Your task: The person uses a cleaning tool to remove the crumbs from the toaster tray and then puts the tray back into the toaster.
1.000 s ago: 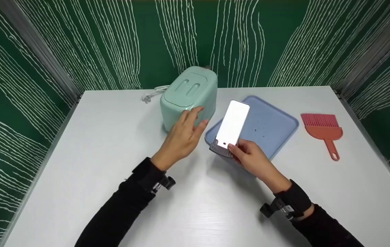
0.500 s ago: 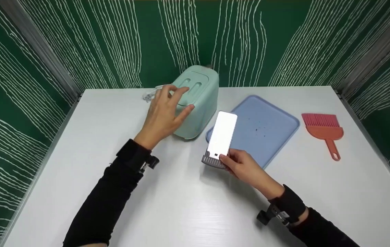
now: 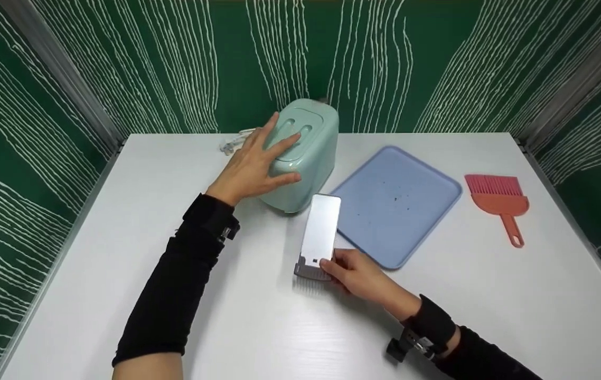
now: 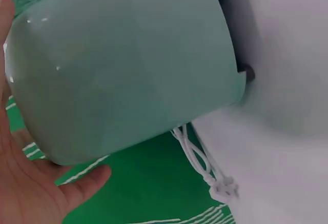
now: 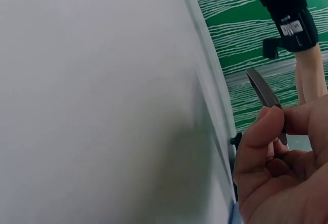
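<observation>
A mint-green toaster [image 3: 311, 163] with a lid stands at the back of the table. My left hand [image 3: 250, 169] is at its near left top edge, fingers spread and mostly straight; in the left wrist view the hand [image 4: 31, 183] lies along the end of the toaster [image 4: 133, 65]. My right hand [image 3: 356, 272] pinches a toaster crumb tray [image 3: 321, 229], a shiny flat plate with a grey slotted end, between thumb and fingers. The right wrist view shows the crumb tray [image 5: 262, 88] nearly edge-on.
A blue square tray [image 3: 372, 232] with dark crumbs lies right of the toaster. Farther right is a red hand brush [image 3: 498, 203]. A white cord with its plug [image 3: 232, 143] lies behind the left hand. Green walls border the white table.
The toaster's near end has swung right. My left hand moved from its front to its left top edge. My right hand brought the crumb tray nearer and leftward, off the blue tray.
</observation>
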Demonstrator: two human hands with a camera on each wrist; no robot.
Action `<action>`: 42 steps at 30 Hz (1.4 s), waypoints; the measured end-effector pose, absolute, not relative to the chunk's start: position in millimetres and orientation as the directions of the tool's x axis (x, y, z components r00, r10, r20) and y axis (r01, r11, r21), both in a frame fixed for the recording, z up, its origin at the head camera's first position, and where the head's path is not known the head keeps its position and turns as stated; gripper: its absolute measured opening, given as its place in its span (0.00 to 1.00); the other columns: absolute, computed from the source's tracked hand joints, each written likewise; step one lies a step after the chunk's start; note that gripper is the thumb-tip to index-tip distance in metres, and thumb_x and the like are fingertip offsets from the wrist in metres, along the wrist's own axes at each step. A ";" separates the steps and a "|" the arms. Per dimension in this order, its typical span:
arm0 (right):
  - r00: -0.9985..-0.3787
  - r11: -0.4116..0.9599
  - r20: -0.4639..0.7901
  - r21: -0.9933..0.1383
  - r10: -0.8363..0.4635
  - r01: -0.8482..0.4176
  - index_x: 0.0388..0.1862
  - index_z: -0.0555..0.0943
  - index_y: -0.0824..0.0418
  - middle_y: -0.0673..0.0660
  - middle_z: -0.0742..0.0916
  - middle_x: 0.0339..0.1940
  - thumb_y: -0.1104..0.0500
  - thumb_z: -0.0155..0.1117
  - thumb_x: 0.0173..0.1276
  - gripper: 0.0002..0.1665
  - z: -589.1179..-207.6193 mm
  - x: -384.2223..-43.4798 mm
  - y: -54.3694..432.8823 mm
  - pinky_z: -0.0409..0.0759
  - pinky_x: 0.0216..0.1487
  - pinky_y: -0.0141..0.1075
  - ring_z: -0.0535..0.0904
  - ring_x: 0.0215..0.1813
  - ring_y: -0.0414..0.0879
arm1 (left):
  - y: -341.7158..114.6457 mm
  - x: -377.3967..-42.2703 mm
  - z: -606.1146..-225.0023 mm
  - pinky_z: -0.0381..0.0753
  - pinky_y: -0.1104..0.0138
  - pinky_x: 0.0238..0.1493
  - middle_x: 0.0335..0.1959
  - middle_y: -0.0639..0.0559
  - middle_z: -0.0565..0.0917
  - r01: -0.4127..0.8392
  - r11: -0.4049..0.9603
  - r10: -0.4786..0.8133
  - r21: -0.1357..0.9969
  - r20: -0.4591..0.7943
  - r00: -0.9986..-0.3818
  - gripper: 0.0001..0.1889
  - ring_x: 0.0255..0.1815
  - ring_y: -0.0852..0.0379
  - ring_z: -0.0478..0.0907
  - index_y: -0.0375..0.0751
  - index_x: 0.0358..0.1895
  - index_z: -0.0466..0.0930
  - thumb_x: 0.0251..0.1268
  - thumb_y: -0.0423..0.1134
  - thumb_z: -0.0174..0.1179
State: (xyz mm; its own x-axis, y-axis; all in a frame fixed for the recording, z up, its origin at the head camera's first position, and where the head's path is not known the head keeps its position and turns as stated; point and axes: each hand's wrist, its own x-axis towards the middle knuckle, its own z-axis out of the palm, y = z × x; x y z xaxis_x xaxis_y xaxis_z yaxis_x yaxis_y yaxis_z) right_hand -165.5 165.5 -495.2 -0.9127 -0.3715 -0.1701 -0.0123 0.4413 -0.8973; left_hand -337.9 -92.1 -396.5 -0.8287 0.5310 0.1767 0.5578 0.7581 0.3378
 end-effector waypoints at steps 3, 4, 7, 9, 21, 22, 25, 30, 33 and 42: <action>-0.899 0.439 -0.166 -0.898 -0.405 -0.032 0.35 0.81 0.64 0.47 0.78 0.21 0.52 0.59 0.85 0.19 -498.5 -162.9 158.2 0.71 0.22 0.29 0.72 0.19 0.37 | -94.4 -339.7 -398.7 0.61 0.31 0.80 0.92 0.57 0.37 0.569 0.756 0.545 0.323 0.170 -0.821 0.46 0.89 0.28 0.45 0.76 0.86 0.54 0.68 0.75 0.62; -0.894 0.438 -0.166 -0.898 -0.417 -0.038 0.35 0.81 0.64 0.47 0.78 0.21 0.53 0.59 0.85 0.19 -499.6 -162.1 155.5 0.71 0.22 0.29 0.72 0.19 0.37 | -95.1 -340.1 -399.5 0.60 0.31 0.80 0.92 0.57 0.39 0.572 0.755 0.547 0.322 0.172 -0.819 0.46 0.89 0.28 0.45 0.76 0.86 0.54 0.68 0.75 0.62; -0.874 0.438 -0.177 -0.898 -0.452 -0.045 0.32 0.79 0.63 0.47 0.79 0.20 0.52 0.59 0.85 0.21 -502.4 -159.5 146.1 0.70 0.22 0.29 0.74 0.20 0.37 | -96.0 -341.1 -401.7 0.58 0.33 0.82 0.92 0.54 0.46 0.575 0.750 0.549 0.327 0.178 -0.817 0.47 0.89 0.27 0.46 0.75 0.86 0.54 0.67 0.75 0.63; -0.857 0.426 -0.193 -0.904 -0.478 -0.035 0.30 0.79 0.62 0.46 0.80 0.19 0.52 0.59 0.85 0.21 -504.6 -157.9 138.6 0.70 0.23 0.29 0.75 0.19 0.37 | -96.1 -341.5 -403.4 0.58 0.34 0.82 0.91 0.53 0.50 0.574 0.747 0.546 0.335 0.183 -0.817 0.47 0.88 0.27 0.48 0.74 0.86 0.55 0.66 0.75 0.64; -0.768 0.215 -0.333 -0.943 -0.547 0.255 0.36 0.78 0.63 0.51 0.84 0.23 0.56 0.60 0.85 0.15 -504.2 -163.4 91.6 0.85 0.28 0.32 0.80 0.22 0.38 | -92.6 -342.5 -408.9 0.67 0.39 0.79 0.91 0.55 0.50 0.563 0.742 0.530 0.364 0.196 -0.825 0.46 0.87 0.34 0.51 0.74 0.85 0.59 0.65 0.74 0.65; -0.765 0.204 -0.339 -0.941 -0.548 0.271 0.36 0.78 0.63 0.51 0.83 0.23 0.56 0.60 0.85 0.15 -504.1 -165.2 88.3 0.85 0.29 0.32 0.80 0.22 0.38 | -92.6 -342.6 -409.0 0.67 0.39 0.79 0.91 0.55 0.50 0.563 0.742 0.529 0.365 0.197 -0.825 0.46 0.87 0.34 0.51 0.73 0.85 0.59 0.66 0.74 0.65; -0.757 0.168 -0.358 -0.933 -0.547 0.319 0.35 0.78 0.62 0.50 0.83 0.23 0.56 0.60 0.84 0.15 -504.5 -171.3 79.0 0.84 0.30 0.31 0.80 0.23 0.37 | -92.9 -342.5 -409.4 0.68 0.39 0.79 0.91 0.55 0.49 0.561 0.742 0.529 0.367 0.195 -0.826 0.45 0.87 0.35 0.50 0.73 0.85 0.60 0.66 0.74 0.64; -0.756 0.145 -0.363 -0.929 -0.544 0.341 0.37 0.79 0.64 0.50 0.84 0.24 0.57 0.60 0.84 0.14 -506.6 -181.6 67.4 0.84 0.31 0.28 0.81 0.24 0.35 | -93.2 -342.1 -410.6 0.68 0.39 0.78 0.91 0.55 0.49 0.562 0.743 0.526 0.363 0.201 -0.826 0.44 0.87 0.35 0.49 0.72 0.84 0.61 0.66 0.74 0.65; -0.761 0.151 -0.364 -0.929 -0.537 0.337 0.39 0.80 0.65 0.51 0.85 0.24 0.58 0.60 0.84 0.13 -506.3 -185.8 62.9 0.84 0.31 0.27 0.82 0.25 0.35 | -92.7 -341.7 -411.2 0.68 0.38 0.78 0.91 0.54 0.50 0.570 0.737 0.529 0.363 0.215 -0.821 0.44 0.87 0.34 0.50 0.71 0.84 0.62 0.67 0.73 0.65; -0.771 0.152 -0.370 -0.927 -0.518 0.343 0.33 0.78 0.62 0.50 0.84 0.22 0.59 0.60 0.84 0.15 -505.4 -192.6 48.5 0.84 0.31 0.26 0.82 0.24 0.34 | -92.9 -339.8 -411.8 0.69 0.41 0.78 0.91 0.51 0.51 0.581 0.730 0.529 0.360 0.241 -0.814 0.43 0.86 0.35 0.52 0.68 0.83 0.63 0.68 0.73 0.64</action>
State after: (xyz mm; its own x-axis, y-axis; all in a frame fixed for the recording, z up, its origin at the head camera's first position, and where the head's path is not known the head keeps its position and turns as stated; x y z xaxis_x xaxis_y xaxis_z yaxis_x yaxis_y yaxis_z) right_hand -192.6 48.5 -505.4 -0.7714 -0.5176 -0.3702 0.3427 0.1524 -0.9270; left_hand -339.8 -92.9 -411.8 -0.8138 0.5288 0.2411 0.5810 0.7298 0.3605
